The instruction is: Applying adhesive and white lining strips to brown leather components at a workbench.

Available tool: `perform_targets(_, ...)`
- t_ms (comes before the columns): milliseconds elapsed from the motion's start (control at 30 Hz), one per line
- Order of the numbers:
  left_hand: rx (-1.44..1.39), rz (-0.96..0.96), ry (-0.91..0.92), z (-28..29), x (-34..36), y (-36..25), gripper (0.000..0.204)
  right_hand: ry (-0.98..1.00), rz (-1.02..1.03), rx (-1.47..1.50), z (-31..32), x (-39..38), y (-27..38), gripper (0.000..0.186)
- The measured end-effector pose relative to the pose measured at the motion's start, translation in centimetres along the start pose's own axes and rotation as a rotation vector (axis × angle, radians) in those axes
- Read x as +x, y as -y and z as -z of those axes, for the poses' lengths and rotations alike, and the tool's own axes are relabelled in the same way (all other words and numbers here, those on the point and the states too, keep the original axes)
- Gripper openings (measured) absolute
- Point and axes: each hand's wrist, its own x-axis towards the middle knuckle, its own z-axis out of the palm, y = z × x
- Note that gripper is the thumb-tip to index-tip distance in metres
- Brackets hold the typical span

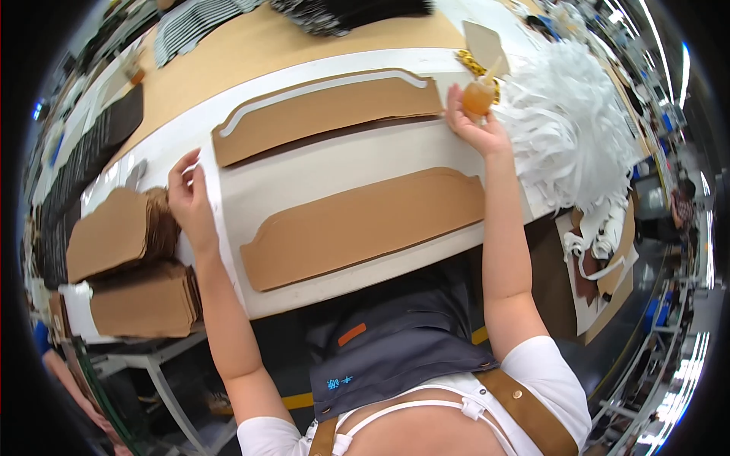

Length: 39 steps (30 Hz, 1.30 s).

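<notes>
My right hand (480, 135) is at the far right of the worktable, its fingers and thumb closed around a small amber bottle (479, 95) with a pale spout leaning up to the right. Left of it lies a long brown panel (327, 114) with a curved far edge and a white strip (327, 82) running along that edge. A second brown panel (365, 224) of like shape lies closer to me. My left hand (188, 194) hovers at the table's left side, fingers loosely bent and apart, with nothing visible in them. It is beside a stack of brown panels (110, 235).
A big heap of white strips (566, 125) covers the right end of the table (281, 302). Another stack of brown pieces (144, 304) sits at the near left. Dark and striped pieces (201, 30) lie along the far side. At the left edge, a person's arm (72, 384) shows.
</notes>
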Motion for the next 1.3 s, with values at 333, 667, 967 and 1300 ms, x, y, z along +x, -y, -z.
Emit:
perform_targets(333, -0.002, 0.080, 0.010, -0.3, -0.2, 0.5, 0.026, 0.098, 1.184, -1.779, 5.1, -11.8, 0.6, 0.027)
perform_targets(667, 0.077, 0.054, 0.025, -0.3, 0.2, 1.6, 0.025, -0.260, 2.421, -2.465, -0.2, -16.1, 8.4, 0.026)
perform_targets(967, 0.049, 0.038, -0.017, -0.9, -0.3, 1.7, 0.023, 0.141, 1.564, -1.795, -4.4, -17.7, 6.1, 0.020)
perform_targets(1300, -0.043, 0.058, 0.044, -2.4, -1.5, -4.1, 0.023, 0.685, 0.754, -1.561, -11.1, -21.0, 0.2, 0.030)
